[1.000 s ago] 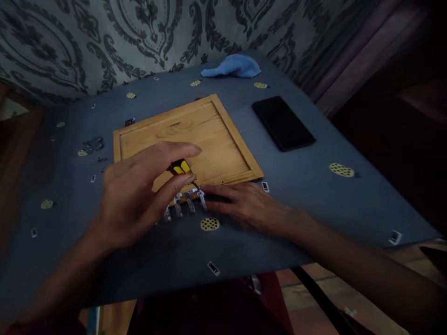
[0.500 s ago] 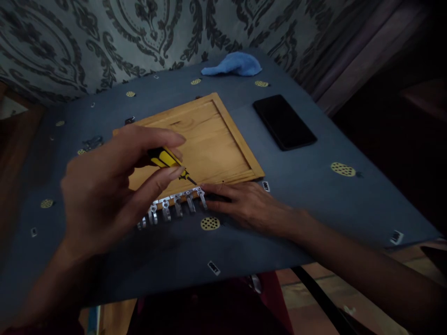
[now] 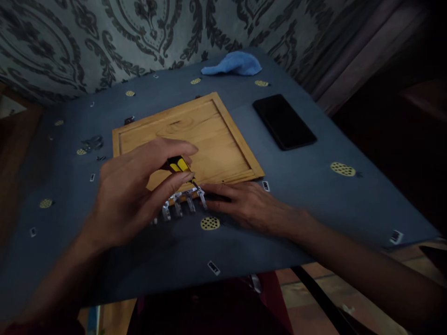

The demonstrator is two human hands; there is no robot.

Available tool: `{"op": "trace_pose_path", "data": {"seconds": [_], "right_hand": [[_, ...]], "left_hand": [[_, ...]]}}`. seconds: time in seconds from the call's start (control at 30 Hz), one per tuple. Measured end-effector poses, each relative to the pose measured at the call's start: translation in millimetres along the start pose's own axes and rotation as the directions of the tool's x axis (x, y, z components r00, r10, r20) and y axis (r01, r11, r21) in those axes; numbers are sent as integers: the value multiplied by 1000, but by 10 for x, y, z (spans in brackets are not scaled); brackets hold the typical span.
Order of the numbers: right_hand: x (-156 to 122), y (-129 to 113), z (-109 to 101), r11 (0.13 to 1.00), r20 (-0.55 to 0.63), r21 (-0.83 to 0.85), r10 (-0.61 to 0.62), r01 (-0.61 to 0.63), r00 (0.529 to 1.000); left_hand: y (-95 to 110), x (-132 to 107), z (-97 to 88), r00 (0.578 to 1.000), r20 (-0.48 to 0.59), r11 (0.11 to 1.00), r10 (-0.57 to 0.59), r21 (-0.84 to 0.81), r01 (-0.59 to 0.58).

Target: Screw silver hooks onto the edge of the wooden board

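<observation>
My left hand (image 3: 132, 190) is closed around the handle of a yellow and black screwdriver (image 3: 179, 164), which tilts down to the right. Its tip meets the right end of a silver metal hook rail (image 3: 201, 193) with several hooks, at the near edge of a framed wooden board (image 3: 209, 135). Left fingers hide part of the rail. My right hand (image 3: 249, 204) lies low by the board's near edge, fingers stretched and apart, fingertips against the rail's right end.
A black phone (image 3: 284, 122) lies right of the board. Farther back is a crumpled blue cloth (image 3: 233, 63). Small dark metal pieces (image 3: 92, 143) lie left of the board. The blue tablecloth (image 3: 265, 260) has pineapple prints, and a patterned wall (image 3: 146, 37) stands behind the table.
My left hand has moved right and slightly down with the screwdriver, bringing its tip from just above the rail onto the rail's end. My right hand has stayed put.
</observation>
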State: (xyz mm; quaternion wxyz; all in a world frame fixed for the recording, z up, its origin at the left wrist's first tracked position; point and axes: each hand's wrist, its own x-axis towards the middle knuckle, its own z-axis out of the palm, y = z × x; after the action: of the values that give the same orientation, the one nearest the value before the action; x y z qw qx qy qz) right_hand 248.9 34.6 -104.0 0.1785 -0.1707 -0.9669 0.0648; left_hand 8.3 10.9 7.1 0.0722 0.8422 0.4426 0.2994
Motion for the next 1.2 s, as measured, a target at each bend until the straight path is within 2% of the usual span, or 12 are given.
{"op": "trace_pose_path", "data": {"seconds": [0.27,0.4,0.5,0.6,0.73,1.0,1.2], "right_hand": [[-5,-14,-13,1000,-8,-19,8,-8,1000],[-16,-6,-6,1000,13,7,4,-4,1000],[-19,1,15,1000,6,17,5,-5,1000],[-21,2,35,1000,-12,10,6,-6,1000],[-23,-3,34,1000,-30,3,8,-8,1000],[-6,-12,18,1000,-29,3,11,-11,1000],[-14,-8,26,1000,-16,5,23,-23,1000]], "left_hand": [[7,13,-20,995,76,996,58,-68,-53],[-10,15,0,993,85,996,86,-3,-86],[-23,3,24,992,45,988,118,96,-122],[-16,-16,39,991,-8,984,130,125,-128],[11,-26,29,996,-11,992,89,92,-88],[18,-14,-55,994,71,996,80,-36,-77],[10,-2,-113,981,122,985,152,-94,-141]]}}
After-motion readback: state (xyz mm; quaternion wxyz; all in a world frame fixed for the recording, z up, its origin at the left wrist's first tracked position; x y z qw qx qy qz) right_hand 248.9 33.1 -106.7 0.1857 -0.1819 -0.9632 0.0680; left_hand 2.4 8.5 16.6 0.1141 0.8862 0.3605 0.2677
